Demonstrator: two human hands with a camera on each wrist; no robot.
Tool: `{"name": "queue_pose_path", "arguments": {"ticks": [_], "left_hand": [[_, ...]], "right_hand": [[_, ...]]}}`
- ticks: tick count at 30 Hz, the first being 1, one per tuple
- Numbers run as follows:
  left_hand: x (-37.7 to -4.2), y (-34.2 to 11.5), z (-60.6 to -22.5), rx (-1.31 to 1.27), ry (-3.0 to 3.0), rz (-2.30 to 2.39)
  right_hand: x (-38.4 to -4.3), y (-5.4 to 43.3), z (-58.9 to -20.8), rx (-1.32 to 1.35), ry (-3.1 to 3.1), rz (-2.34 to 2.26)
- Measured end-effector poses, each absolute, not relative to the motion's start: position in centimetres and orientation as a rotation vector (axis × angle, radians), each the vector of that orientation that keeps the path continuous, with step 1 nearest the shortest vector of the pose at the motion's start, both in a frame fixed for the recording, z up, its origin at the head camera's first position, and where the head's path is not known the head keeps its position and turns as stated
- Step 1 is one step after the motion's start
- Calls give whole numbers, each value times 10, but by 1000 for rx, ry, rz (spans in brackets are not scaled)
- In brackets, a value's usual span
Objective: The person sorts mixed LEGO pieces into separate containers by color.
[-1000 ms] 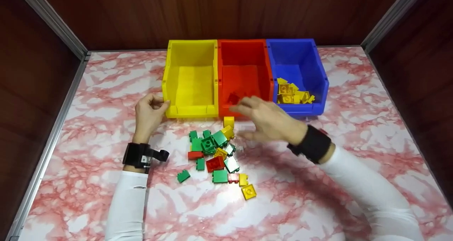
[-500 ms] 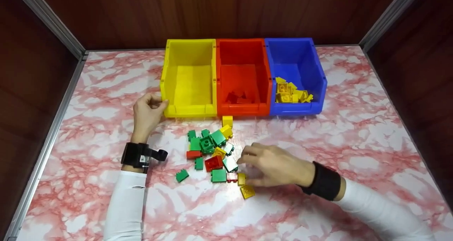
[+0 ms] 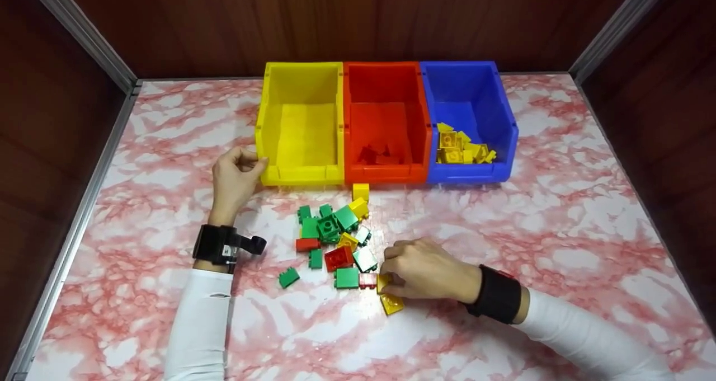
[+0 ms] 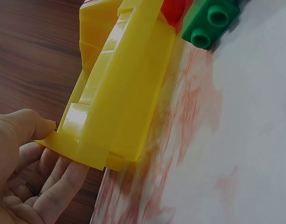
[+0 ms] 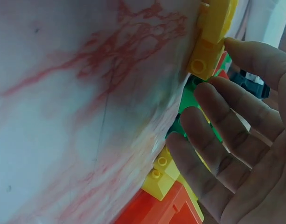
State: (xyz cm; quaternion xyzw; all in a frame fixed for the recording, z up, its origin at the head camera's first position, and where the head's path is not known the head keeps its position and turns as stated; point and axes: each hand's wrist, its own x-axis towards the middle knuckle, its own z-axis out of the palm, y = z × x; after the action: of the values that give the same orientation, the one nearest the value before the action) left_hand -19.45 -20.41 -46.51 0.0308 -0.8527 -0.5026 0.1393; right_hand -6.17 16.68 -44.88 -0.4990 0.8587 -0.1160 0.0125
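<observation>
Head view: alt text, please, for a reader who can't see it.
A person's right hand pinches a yellow brick at the edge of scattered bricks. The left hand grips a yellow bin in a row with a red bin and a blue bin.

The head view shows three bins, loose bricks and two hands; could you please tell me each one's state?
Yellow bin: upright, edge held.
Red bin: upright, holding red bricks.
Blue bin: upright, holding yellow bricks.
Loose bricks: clustered on the table.
Left hand: pinches the yellow bin's edge.
Right hand: pinches a yellow brick.
</observation>
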Motion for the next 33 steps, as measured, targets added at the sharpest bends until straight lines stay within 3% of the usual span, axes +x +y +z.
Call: {"name": "queue_pose_path", "arguments": {"ticks": [9,18,33], "left_hand": [[-195,-203,-465,96,-2440,-1470],[-195,-202,-465,87,-2437,-1473],[-195,-203,-465,78,-2439,-1458]], "right_hand": [[-65,169,-451,-1548,2762,-287],[-90,190,-453,-1439,2846,-303],[-99,199,-434,-1281,2799,-374]]}}
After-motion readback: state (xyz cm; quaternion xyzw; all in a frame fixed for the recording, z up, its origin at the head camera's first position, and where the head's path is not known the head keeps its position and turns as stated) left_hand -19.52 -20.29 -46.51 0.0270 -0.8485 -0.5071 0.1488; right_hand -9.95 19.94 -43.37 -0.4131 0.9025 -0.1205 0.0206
